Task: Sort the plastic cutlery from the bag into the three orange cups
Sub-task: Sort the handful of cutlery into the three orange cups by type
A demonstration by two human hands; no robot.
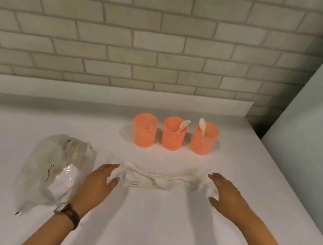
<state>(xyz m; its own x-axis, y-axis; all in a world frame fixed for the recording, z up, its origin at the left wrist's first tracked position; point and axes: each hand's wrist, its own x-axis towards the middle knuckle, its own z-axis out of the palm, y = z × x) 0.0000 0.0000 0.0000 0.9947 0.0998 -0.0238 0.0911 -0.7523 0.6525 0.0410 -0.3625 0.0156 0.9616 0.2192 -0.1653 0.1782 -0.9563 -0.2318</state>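
Cutlery (156, 181) of white plastic is heaped on the counter (164, 216) before three orange cups (171, 139), with fork tines discernible. It is flanked by the left hand (98, 182) and right hand (227, 196), fingers outstretched, nothing gripped.

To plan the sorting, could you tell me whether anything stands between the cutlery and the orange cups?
Nothing visible does: only counter separates the cutlery pile from the cups. The bag lies off to the left; the left hand and right hand flank it.
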